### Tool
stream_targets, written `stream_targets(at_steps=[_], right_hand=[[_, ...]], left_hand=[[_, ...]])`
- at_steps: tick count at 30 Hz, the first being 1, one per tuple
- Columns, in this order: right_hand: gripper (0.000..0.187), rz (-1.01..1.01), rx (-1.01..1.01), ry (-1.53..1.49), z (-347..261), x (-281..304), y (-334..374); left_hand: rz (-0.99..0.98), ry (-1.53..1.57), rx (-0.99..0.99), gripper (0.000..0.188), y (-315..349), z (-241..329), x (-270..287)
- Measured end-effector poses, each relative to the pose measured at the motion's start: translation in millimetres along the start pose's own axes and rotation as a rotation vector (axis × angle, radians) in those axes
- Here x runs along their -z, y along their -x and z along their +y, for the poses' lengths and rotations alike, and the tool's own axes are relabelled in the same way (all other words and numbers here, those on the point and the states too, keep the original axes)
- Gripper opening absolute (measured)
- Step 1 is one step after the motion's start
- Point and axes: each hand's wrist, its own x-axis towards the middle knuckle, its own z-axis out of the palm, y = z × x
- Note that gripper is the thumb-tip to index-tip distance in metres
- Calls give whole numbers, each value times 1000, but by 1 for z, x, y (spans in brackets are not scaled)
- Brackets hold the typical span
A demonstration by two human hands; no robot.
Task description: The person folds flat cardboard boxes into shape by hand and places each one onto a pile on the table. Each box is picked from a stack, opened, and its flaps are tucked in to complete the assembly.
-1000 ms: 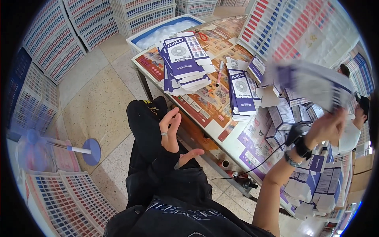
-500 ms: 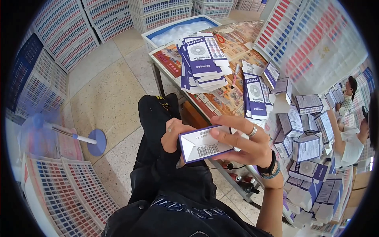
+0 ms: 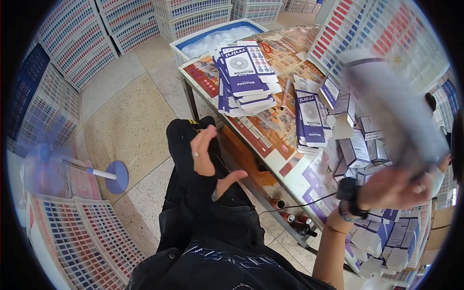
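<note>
Right hand (image 3: 394,189) fingers are closed on the lower end of a blurred white-and-purple cardboard carton (image 3: 394,113), which is held up above the right-hand part of the bench (image 3: 268,130). Whether the carton is flat or opened out cannot be told through the blur. By contrast, nothing is held in the left hand (image 3: 207,159): it is poised above the black-trousered lap (image 3: 183,188), off the bench's near edge, with fingers raised and thumb spread wide.

Half a second ago, an opened-out box was held between both hands over the lap. Now the left hand is left free and a carton is carried by the right alone; whether it is the same one cannot be made out. The handling is thus judged to be between two-handed holds, with the bench side served by the right hand.

Near the bench's left corner, a thick stack of flat purple-and-white printed cartons (image 3: 244,67) is laid. A smaller stack of similar flat cartons (image 3: 309,116) is set further right, with a slim pinkish marker pen (image 3: 285,94) between the two. Opened-out white-and-purple boxes (image 3: 355,151) are heaped beyond the smaller stack, toward the bench's right end.
</note>
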Motion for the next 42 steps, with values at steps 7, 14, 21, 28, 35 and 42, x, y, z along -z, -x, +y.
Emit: stream_targets(at_steps=[7,14,21,28,35,42], right_hand=[[42,33,-66,1017,192,165,-21],[28,-424,-415,447,180,69,17],[78,-1682,-502,752,105,-4,162],[74,-1591,-151,1039,83,-8,198],[73,-1536,-243,1038,78,-17,186],[59,-1559,-69,915,63,-12,183]], left_hand=[[-158,-16,76,86,7,-6,8],[-218,73,48,83,5,7,-15],[-260,134,28,81,11,9,-23],[-274,146,20,78,14,-1,-24],[-299,152,-15,78,17,-4,-28],[-318,221,31,78,21,-3,-34]])
